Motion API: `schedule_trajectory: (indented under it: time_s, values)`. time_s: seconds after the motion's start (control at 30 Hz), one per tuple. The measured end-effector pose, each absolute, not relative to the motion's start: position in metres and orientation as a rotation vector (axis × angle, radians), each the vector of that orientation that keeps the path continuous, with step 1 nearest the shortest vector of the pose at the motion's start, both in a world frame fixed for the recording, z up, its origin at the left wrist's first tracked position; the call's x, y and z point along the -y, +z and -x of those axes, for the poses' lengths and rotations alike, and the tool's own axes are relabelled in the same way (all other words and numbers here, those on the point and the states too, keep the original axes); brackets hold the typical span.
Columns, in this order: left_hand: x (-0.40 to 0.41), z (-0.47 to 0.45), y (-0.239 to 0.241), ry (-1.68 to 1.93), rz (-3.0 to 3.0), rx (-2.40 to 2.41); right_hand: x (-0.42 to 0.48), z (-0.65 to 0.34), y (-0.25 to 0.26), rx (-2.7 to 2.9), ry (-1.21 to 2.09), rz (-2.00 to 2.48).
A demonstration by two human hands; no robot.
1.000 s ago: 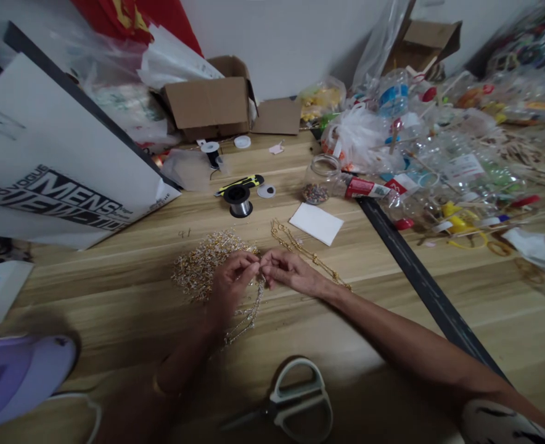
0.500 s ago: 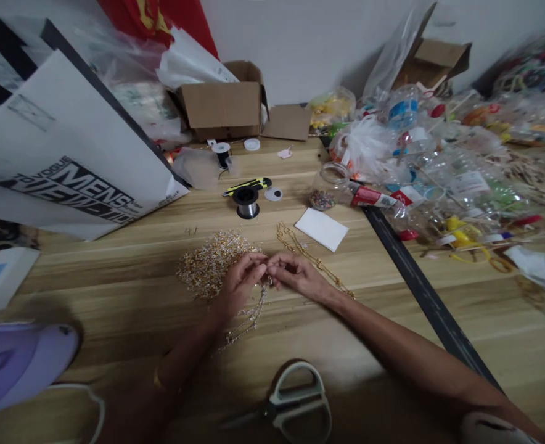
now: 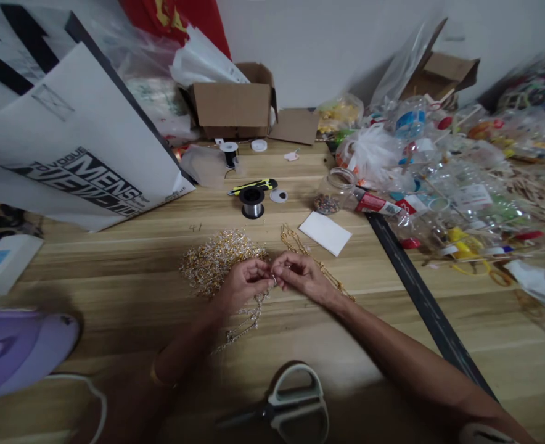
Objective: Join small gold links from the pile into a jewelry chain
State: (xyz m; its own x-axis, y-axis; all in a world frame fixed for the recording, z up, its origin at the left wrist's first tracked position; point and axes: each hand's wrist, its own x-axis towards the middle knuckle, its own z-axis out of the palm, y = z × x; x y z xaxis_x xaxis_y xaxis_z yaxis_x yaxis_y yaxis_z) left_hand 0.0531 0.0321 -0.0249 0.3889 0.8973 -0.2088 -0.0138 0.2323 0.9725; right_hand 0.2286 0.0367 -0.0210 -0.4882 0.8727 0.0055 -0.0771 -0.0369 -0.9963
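Note:
A silver beaded chain trails from between my hands down onto the wooden table. My left hand pinches its upper end between thumb and fingers. Close against it, fingertips nearly touching, my right hand is also closed in a pinch at the same end of the chain; the exact bit it grips is too small to make out. Left of my hands lies a heap of small gold and clear pieces. A gold chain is stretched out on the table just beyond my right hand.
Scissors lie near the front edge. Beyond my hands are a wire spool, a yellow-black cutter, a white pad and a bead jar. Plastic bottles crowd the right; a paper bag and purple iron stand left.
The view has shifted slightly. My left hand's thumb and fingers have moved a little along the chain's end toward my right hand, and the hanging chain has drawn up slightly.

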Motion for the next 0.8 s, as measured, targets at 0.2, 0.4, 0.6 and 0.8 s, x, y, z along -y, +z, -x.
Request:
schedule_trajectory:
  time_s: [0.2,0.4,0.6,0.8]
  values:
    - [-0.0312,-0.0520,-0.0232,0.783,-1.254,-1.072,-0.0368,-0.2286,-0.0230,1.492,1.611,0.896]
    - [-0.0316,-0.0500,-0.0225,0.782,-1.257,-1.064,-0.0371,-0.2283,-0.0223,1.494,1.597,0.905]
    - [-0.0335,-0.0479,-0.0227,0.744,-1.188,-1.041,-0.0387,-0.2291,-0.0243,1.467,1.620,0.908]
    - [-0.0337,-0.0460,-0.0233,0.690,-1.208,-1.002,-0.0383,-0.2295,-0.0243,1.459,1.615,0.916]
